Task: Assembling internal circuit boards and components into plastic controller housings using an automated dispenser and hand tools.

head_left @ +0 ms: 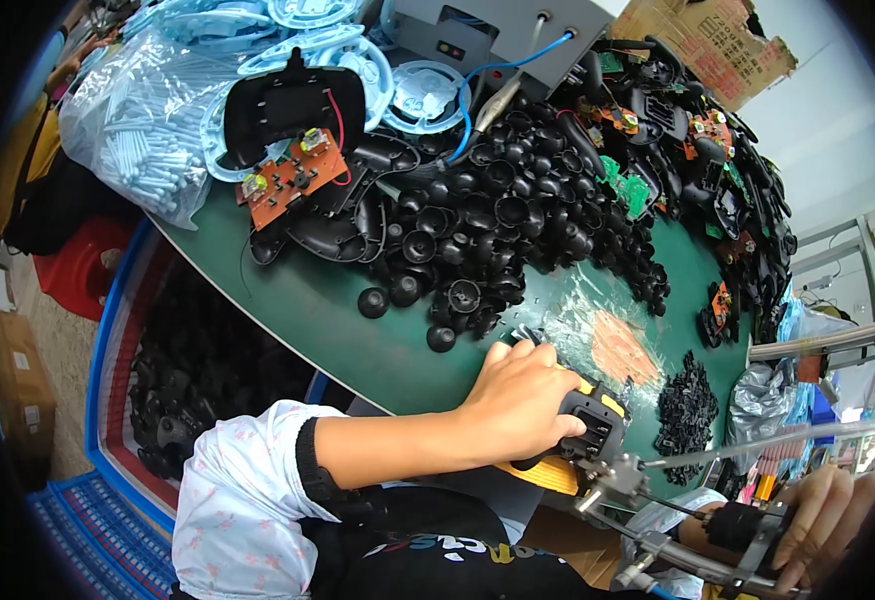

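My left hand (522, 405) is closed around a black-and-yellow plastic housing (595, 420) over the table's near edge, thumb on its black face. A metal rod with clamps (612, 475) crosses close beside the housing. At the lower right, my right hand (825, 525) has its fingers curled around a black cylindrical tool handle (735, 525) fixed to a metal arm; the picture's rim cuts off part of this hand. Left of the housing lies a large heap of black dome-shaped plastic caps (497, 210). A smaller pile of tiny black parts (687, 415) sits to its right.
The green table (287, 320) also carries black shells with orange circuit boards (297, 178), light-blue plastic rings (427, 95) and a bag of pale sticks (142, 150). A grey machine (497, 45) stands behind. A blue-rimmed bin (107, 350) of black parts is at left.
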Demonstrator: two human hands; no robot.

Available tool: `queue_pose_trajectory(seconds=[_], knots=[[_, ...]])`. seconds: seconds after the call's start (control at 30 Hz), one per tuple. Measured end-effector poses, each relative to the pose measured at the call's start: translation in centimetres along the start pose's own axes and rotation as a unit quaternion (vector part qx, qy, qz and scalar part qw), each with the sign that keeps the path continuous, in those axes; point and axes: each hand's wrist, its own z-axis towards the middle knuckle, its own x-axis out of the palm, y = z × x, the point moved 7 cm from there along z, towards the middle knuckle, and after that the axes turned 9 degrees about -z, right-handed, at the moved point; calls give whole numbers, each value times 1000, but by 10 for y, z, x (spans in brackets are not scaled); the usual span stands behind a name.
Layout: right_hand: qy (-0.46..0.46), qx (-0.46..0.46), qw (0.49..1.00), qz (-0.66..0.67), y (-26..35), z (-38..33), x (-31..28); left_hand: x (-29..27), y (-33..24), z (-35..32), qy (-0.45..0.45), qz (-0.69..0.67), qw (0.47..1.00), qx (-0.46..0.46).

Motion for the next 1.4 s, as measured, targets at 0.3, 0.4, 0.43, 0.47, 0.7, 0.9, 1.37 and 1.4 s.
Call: queue_pose_trajectory(seconds=[0.3, 0.4, 0.43, 0.47, 0.7, 0.9, 1.37, 1.4], knots=[[71, -6, 996, 46, -25, 12, 24, 0, -1, 1, -8, 2, 1000, 21], [87, -19, 995, 51, -31, 11, 30, 0, -2, -2, -10, 7, 1000, 13], [89, 3, 996, 16, -35, 12, 34, 0, -1, -1, -9, 11, 1000, 13], [124, 55, 991, 11, -37, 21, 39, 0, -1, -1, -7, 16, 1000, 14], [74, -57, 995, 25, -47, 20, 34, 1, 4, -2, -33, 31, 999, 26], [-61, -6, 998, 17, -14, -10, -87, -11, -23, -36, -14, 83, 947, 309], [-441, -16, 785, -434, -25, -27, -147, -7, -42, -22, 36, -126, 990, 43], [-451, -55, 789, -414, -20, -39, -128, -6, -36, -23, 26, -137, 990, 24]])
